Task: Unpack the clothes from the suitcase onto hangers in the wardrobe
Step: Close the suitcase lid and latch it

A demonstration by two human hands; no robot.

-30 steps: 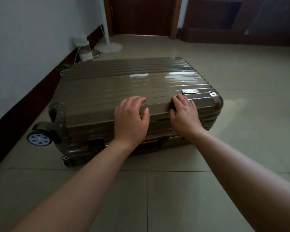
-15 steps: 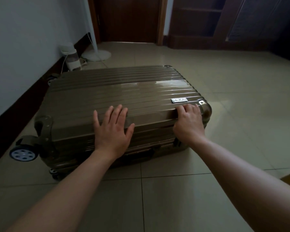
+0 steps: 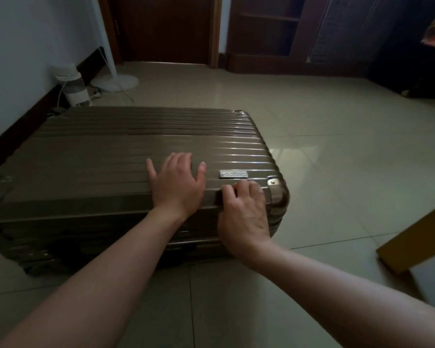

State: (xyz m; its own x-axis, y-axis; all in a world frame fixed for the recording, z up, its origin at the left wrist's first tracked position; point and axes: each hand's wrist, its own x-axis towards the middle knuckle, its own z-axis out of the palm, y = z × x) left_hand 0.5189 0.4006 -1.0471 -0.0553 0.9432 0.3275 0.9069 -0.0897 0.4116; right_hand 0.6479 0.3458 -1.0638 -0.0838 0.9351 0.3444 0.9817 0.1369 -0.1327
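A ribbed olive-brown hard-shell suitcase (image 3: 91,156) lies flat and closed on the tiled floor. My left hand (image 3: 177,183) rests flat on its lid near the front edge, fingers spread. My right hand (image 3: 244,209) sits just to the right, its fingers curled over the lid's front edge near the rounded corner and a small metal badge (image 3: 233,174). No clothes show. A dark wooden wardrobe (image 3: 266,31) with open shelves stands at the back of the room.
A white wall with dark skirting runs along the left. A white appliance (image 3: 72,84) and a fan base (image 3: 114,82) stand behind the suitcase. A dark door is at the back. A yellowish wooden piece (image 3: 417,239) juts in at the right.
Both hands slid rightward along the lid's front edge. My left hand now lies close beside my right, near the badge. The view shifted right and closer.
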